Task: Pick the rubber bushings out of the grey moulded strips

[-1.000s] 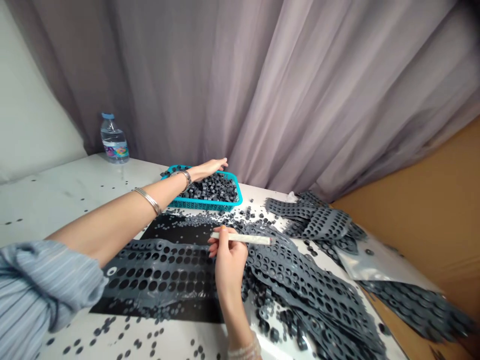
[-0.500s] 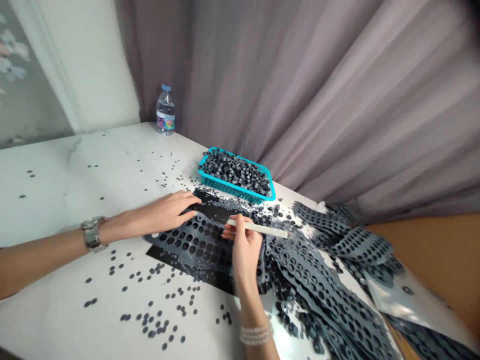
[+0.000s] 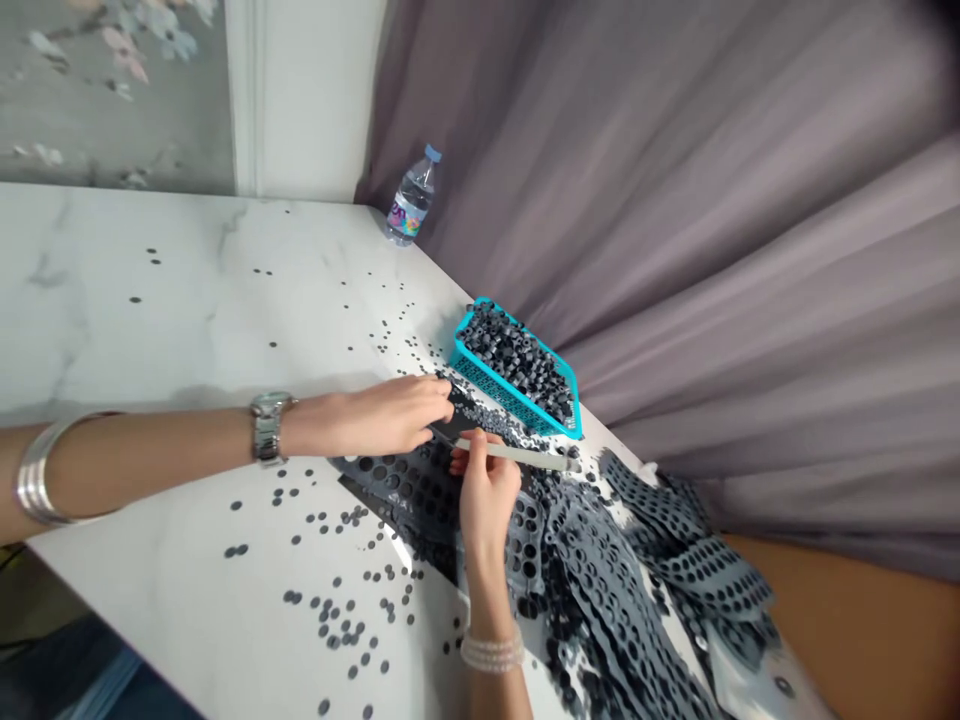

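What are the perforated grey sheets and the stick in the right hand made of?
The perforated grey sheets look like matte rubber: they drape and fold softly. The stick in the right hand looks like smooth cream plastic, possibly coated paper.

The bare left arm (image 3: 150, 440) stretches in from the left, its left hand (image 3: 371, 415) palm-down with fingers together pointing right, while the right hand (image 3: 487, 495) rises from the near side, its fingers (image 3: 463, 462) pinched closed just beside the left fingertips (image 3: 446, 395).
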Action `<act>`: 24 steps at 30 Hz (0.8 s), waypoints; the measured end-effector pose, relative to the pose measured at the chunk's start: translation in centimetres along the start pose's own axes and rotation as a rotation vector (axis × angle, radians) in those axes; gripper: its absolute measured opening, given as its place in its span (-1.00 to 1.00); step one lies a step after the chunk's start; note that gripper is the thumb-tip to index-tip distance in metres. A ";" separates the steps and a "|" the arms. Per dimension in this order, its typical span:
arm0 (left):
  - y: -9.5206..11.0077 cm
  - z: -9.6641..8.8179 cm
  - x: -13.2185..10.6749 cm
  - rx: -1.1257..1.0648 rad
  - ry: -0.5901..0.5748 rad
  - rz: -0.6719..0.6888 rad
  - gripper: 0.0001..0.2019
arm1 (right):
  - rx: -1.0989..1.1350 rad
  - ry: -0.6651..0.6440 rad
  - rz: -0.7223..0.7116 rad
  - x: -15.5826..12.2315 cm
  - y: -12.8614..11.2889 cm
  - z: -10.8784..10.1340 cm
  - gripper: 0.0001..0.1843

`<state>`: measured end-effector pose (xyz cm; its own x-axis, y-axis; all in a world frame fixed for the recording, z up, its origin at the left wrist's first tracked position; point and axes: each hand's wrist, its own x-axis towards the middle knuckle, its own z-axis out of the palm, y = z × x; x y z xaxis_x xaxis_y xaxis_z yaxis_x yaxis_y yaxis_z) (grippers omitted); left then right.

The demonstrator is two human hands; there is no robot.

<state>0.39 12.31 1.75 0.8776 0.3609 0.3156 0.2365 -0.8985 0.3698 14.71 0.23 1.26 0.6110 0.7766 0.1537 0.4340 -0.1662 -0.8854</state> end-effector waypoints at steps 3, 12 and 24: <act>0.8 1.2 0.4 -0.116 -0.008 -0.013 -0.79 | -0.102 -0.025 -0.034 -0.3 0.0 0.6 -0.58; 0.1 2.9 0.6 -0.146 -0.002 -0.046 -0.85 | -0.239 -0.064 -0.120 -0.7 -0.2 0.6 -0.60; 1.6 -2.6 0.4 -0.670 0.187 -0.433 -0.90 | -0.344 -0.059 -0.126 -0.4 -0.7 1.2 -0.61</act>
<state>0.08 11.69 4.73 0.6674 0.7307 0.1436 0.1875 -0.3516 0.9172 13.35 0.77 1.29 0.5032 0.8362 0.2179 0.7068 -0.2532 -0.6605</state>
